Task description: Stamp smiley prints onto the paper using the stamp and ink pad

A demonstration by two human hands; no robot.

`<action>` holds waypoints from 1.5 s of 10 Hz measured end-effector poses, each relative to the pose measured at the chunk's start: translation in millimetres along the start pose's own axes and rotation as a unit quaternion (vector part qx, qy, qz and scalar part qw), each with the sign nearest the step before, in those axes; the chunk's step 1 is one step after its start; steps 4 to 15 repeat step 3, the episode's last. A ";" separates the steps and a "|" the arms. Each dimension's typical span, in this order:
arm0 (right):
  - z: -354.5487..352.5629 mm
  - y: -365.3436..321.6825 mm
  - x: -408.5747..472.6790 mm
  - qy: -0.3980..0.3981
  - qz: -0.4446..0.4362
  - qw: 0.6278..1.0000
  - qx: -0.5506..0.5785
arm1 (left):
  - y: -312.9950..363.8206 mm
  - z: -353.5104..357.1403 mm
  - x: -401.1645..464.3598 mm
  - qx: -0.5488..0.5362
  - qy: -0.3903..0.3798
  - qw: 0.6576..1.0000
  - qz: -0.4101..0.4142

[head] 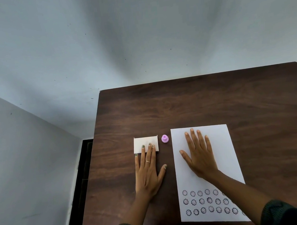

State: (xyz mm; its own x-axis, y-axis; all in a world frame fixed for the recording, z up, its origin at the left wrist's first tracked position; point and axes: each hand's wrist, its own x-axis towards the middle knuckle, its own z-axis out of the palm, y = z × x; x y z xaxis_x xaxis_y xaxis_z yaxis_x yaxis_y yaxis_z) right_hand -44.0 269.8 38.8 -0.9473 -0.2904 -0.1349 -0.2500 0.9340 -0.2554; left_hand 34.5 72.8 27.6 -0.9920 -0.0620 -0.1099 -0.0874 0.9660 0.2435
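Smiley prints [202, 201] fill the near end of the white paper [221, 141] in three rows of dark, scalloped rings, each with a small face inside; the right forearm hides the far right of the rows. Lengthwise on the dark wood bench [198, 103], the paper has its far part blank, and the sheet sits right of centre. The right hand [199, 152] lies flat on that blank part, palm down, fingers spread and straight, thumb out to the left, with nothing held.

Just beside the paper's far left corner, apart from its edge, stands the pink stamp [164, 139], upright on the bench with its knob up, and neither hand touches it. Left of the stamp, near but separate, lies the ink pad [143, 141], a small white rectangular case; its top shows plain white and whether it is open or closed I cannot tell. The left hand [148, 169] rests palm down on the bench with its fingers extended. The tips of three fingers lie on the near edge of the ink pad, the little finger is on the wood to the left, and the thumb points right toward the paper. It grips nothing. A thin ring [147, 161] sits on one finger, and the nails are painted a dull green.

Dark patterned sleeves [277, 212] cover both forearms at the bottom of the view. Beyond the bench rises a pale grey wall [134, 30].
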 end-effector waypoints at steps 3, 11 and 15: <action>-29.7 -12.7 6.6 0.066 -0.062 0.996 -0.006 | 9.5 -34.0 16.8 0.035 0.034 0.997 0.066; -29.7 -12.7 6.6 0.066 -0.062 0.996 -0.006 | 9.5 -34.0 16.8 0.035 0.034 0.997 0.066; -29.7 -12.7 6.6 0.066 -0.062 0.996 -0.006 | 9.5 -34.0 16.8 0.035 0.034 0.997 0.066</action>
